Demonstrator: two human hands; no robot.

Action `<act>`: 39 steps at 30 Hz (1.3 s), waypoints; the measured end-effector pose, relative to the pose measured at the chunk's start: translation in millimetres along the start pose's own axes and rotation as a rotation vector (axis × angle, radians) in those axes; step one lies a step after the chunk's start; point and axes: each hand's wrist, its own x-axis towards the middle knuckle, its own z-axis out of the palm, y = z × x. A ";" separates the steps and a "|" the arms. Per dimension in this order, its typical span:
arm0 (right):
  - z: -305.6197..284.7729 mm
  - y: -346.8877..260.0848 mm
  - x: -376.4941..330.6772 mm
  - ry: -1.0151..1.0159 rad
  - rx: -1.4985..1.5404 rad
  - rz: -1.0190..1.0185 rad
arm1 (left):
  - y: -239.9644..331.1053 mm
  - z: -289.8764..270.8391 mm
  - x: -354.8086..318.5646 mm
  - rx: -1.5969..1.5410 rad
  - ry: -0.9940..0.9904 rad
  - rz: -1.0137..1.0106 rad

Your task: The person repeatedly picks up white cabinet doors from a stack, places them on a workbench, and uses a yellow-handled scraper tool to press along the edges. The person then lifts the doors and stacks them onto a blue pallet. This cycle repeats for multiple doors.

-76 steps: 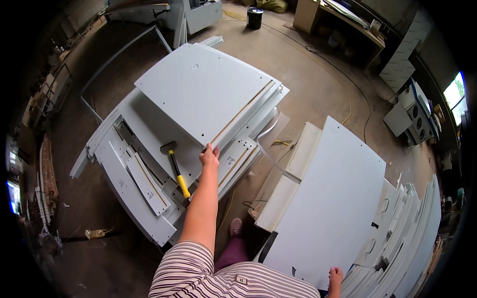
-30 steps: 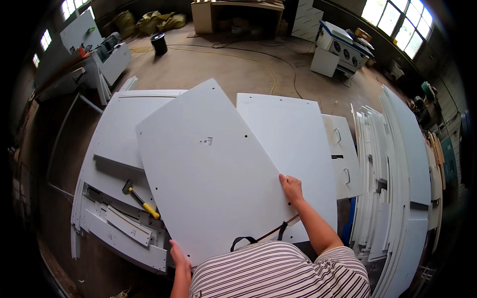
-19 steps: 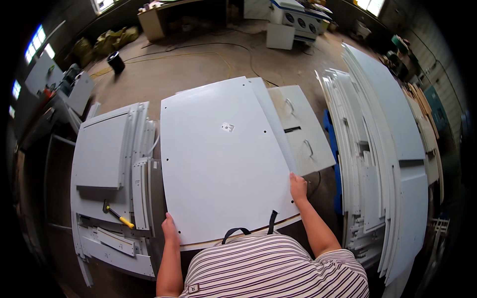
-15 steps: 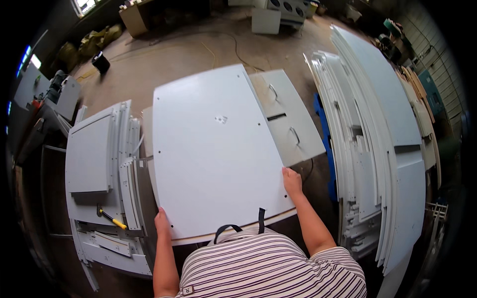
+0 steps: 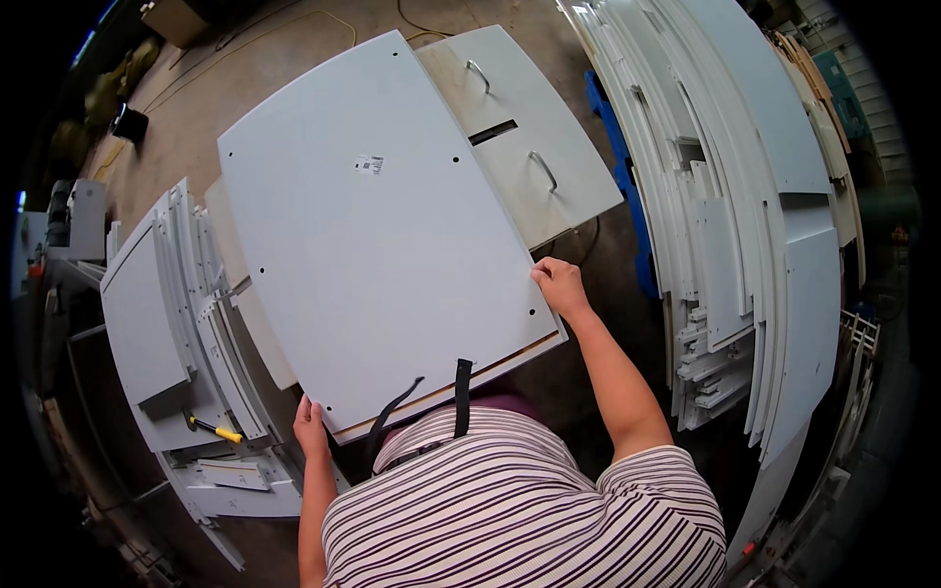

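A large white panel (image 5: 343,255) lies flat in front of me, with several small dark holes near its edges and a printed label (image 5: 369,165) on its upper part. My left hand (image 5: 310,427) grips the panel at its near left corner, fingers mostly out of sight below. On the right edge, close to the near corner, my right hand (image 5: 559,284) is closed with the thumb on top. Beneath the panel, an off-white board (image 5: 520,137) with two metal pull handles and a dark slot sticks out at the far right.
Stacked white boards (image 5: 147,323) stand at the left, with a yellow-handled hammer (image 5: 216,428) on them. A taller stack of white panels (image 5: 725,245) stands at the right beside a blue pallet (image 5: 627,186). A black bucket (image 5: 128,124) and a yellow cable (image 5: 294,20) are on the floor.
The white panel now sits turned slightly counter-clockwise in my view, further up and left. Both hands keep their hold on its edges. My view has tipped downward.
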 end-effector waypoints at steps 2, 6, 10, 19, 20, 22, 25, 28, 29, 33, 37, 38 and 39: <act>3.8 9.7 2.4 0.015 -0.078 -0.059 | -2.7 0.3 2.5 -0.009 -0.015 0.023; 8.7 17.4 2.3 0.050 -0.033 -0.020 | 17.8 0.4 -0.6 -0.113 0.028 -0.237; 21.2 36.6 1.9 0.218 -0.142 -0.158 | 12.0 -1.7 -1.5 -0.184 0.064 -0.375; 15.5 62.8 -10.2 -0.257 0.427 0.257 | 33.8 5.9 -4.4 -0.154 0.141 -0.265; 16.5 61.5 -9.7 -0.279 0.483 0.276 | 32.4 3.8 -6.0 -0.154 0.136 -0.258; 10.1 49.7 -8.0 -0.342 0.514 0.329 | 14.2 3.2 -5.8 -0.153 0.132 -0.206; 6.9 44.5 -6.0 -0.401 0.554 0.359 | 5.9 3.3 -5.4 -0.202 0.122 -0.161; 7.3 61.3 -1.8 -0.428 0.597 0.356 | 15.6 7.0 -10.2 -0.214 0.100 -0.149; 5.1 65.7 -0.2 -0.432 0.592 0.351 | 19.0 8.7 -12.2 -0.212 0.091 -0.147; -8.2 58.6 -2.3 -0.464 0.694 0.337 | 11.3 10.9 -25.9 -0.294 -0.007 -0.209; -31.9 82.8 -4.4 -0.462 0.616 0.404 | -2.7 32.1 -53.9 -0.304 -0.034 -0.147; -40.1 86.6 -5.1 -0.460 0.604 0.403 | 2.9 37.2 -61.3 -0.300 -0.035 -0.182; -45.3 88.3 -8.3 -0.459 0.590 0.406 | 5.3 40.1 -68.0 -0.296 -0.035 -0.221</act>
